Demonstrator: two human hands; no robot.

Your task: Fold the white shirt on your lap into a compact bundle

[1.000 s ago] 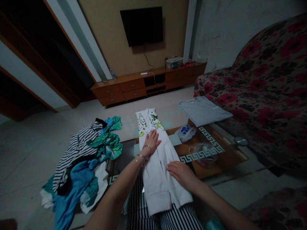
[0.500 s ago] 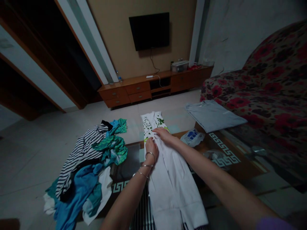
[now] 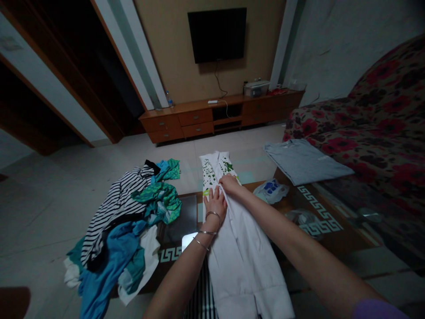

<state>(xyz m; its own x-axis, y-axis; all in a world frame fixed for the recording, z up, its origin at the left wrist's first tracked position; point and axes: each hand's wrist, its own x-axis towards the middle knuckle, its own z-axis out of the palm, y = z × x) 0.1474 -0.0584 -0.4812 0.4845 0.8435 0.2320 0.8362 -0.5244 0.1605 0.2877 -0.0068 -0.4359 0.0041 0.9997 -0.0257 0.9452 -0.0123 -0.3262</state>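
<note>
Near the sofa (image 3: 375, 126), a glass table (image 3: 320, 210) bears white clothing (image 3: 245, 261).

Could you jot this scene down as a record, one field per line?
Left hand: spread flat on the white garment
Bangles: metal, on left wrist
Right hand: curled at a fold in that garment
Left of garment: heap of clothes
Right of garment: plastic bags, folded grey shirt
Ahead: dark television above a wooden cabinet
Far right: flowered sofa
</note>
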